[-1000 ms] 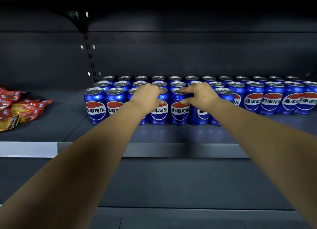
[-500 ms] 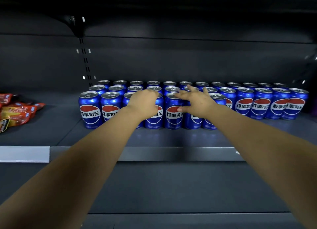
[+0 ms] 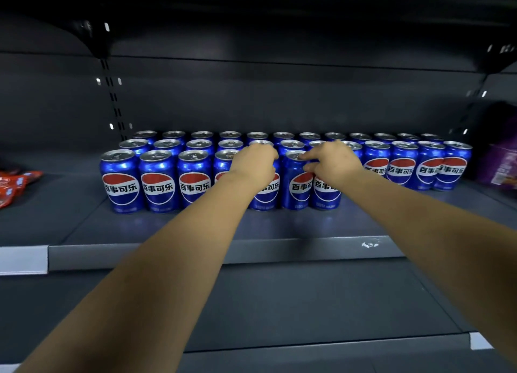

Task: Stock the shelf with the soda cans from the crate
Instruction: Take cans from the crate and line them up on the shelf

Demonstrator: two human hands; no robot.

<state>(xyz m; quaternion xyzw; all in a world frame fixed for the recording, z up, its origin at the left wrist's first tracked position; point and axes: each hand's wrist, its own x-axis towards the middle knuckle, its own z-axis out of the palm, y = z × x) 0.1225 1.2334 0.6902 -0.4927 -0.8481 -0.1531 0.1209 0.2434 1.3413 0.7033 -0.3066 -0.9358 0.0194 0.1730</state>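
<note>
Spread earlier, the right hand [image 3: 333,160] now pinches the rim of a front-row can [image 3: 296,185] at frame centre. The left hand [image 3: 253,163] grips the neighbouring can [image 3: 267,192] from above. Soda cans [image 3: 158,182] fill the shelf [image 3: 279,224] mid-frame, and red packets [image 3: 16,182] lie far left.

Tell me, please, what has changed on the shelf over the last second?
Little moved. The right hand, whose fingers were spread half a second ago, now curls them onto the rim of a front-row can. The left hand stays curled over the top of the neighbouring can. The soda cans stand in the same rows on the shelf; only the camera has shifted right.
</note>
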